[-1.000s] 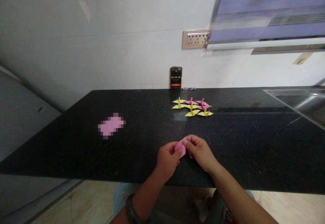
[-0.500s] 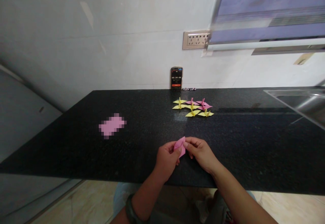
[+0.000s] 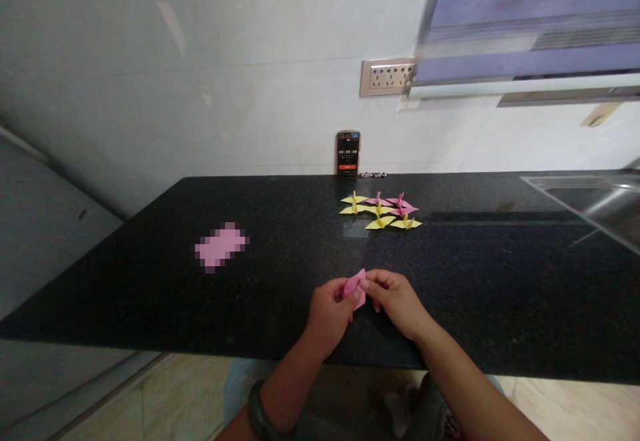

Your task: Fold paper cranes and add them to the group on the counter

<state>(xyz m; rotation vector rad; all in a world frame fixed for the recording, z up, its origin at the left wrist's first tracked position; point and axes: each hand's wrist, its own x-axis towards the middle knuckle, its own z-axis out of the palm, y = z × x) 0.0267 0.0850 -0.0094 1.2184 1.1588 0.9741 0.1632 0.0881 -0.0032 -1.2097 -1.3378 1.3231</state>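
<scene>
A small folded piece of pink paper (image 3: pixel 355 287) is held between my two hands, just above the front part of the dark countertop (image 3: pixel 280 261). My left hand (image 3: pixel 331 311) pinches it from the left, thumb lying across its face. The thumb and fingers of my right hand (image 3: pixel 393 297) grip its upper right edge. Beyond my hands stand several folded paper cranes, yellow ones (image 3: pixel 380 223) and pink ones (image 3: pixel 403 211), grouped close together. Which fold the paper is at cannot be made out.
A pixelated pink patch (image 3: pixel 220 247) lies on the counter at left. Against the wall leans a phone (image 3: pixel 347 154) showing a timer, with a patterned strap (image 3: pixel 373 175) beside it. A metal sink (image 3: pixel 600 207) is at right. A socket panel (image 3: pixel 387 77) is on the wall.
The pink paper has shifted very slightly in my fingers, its upper edge looking a little more bent. Both hands stay in nearly the same place.
</scene>
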